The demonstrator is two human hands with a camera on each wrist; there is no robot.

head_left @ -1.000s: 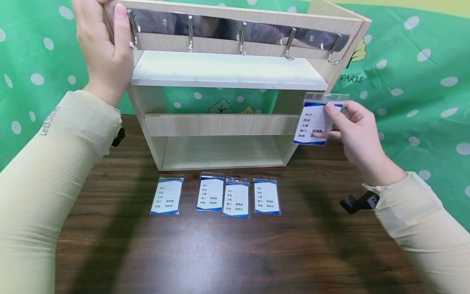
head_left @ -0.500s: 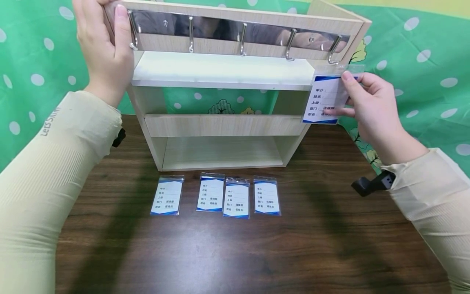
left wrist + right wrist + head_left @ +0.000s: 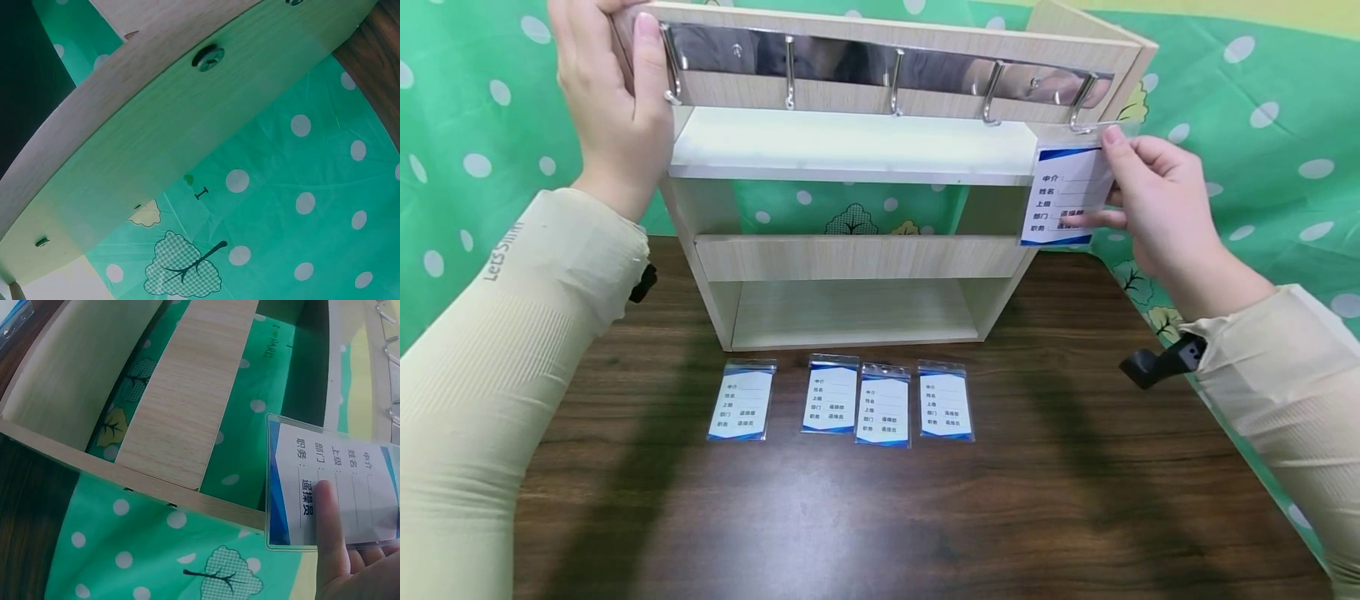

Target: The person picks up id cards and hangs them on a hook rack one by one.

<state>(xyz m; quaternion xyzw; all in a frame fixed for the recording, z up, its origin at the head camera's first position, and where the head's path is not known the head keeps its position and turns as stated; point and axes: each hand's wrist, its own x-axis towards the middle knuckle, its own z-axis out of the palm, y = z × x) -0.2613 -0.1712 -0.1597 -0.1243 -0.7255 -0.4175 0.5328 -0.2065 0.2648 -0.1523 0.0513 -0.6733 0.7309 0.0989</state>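
Observation:
In the head view my right hand (image 3: 1165, 192) pinches a clear-sleeved ID badge (image 3: 1063, 187) near its top right corner. The badge hangs upright just under the rightmost metal hook (image 3: 1082, 100); whether the hook passes through its slot cannot be made out. An index finger lies along the badge face in the right wrist view. My left hand (image 3: 617, 108) grips the top left corner of the wooden shelf unit (image 3: 861, 257), thumb on the front board. Several more hooks line the metal strip (image 3: 838, 60).
Several matching badges lie face up on the dark wood table (image 3: 820, 525) before the shelf, among them a far-left badge (image 3: 742, 402) and a right-hand badge (image 3: 945, 402). Two middle badges touch or slightly overlap. A green dotted cloth (image 3: 1247, 92) hangs behind.
My right hand has lifted the badge up and to the right, from beside the shelf's middle to the rightmost hook. My left hand stays on the shelf corner.

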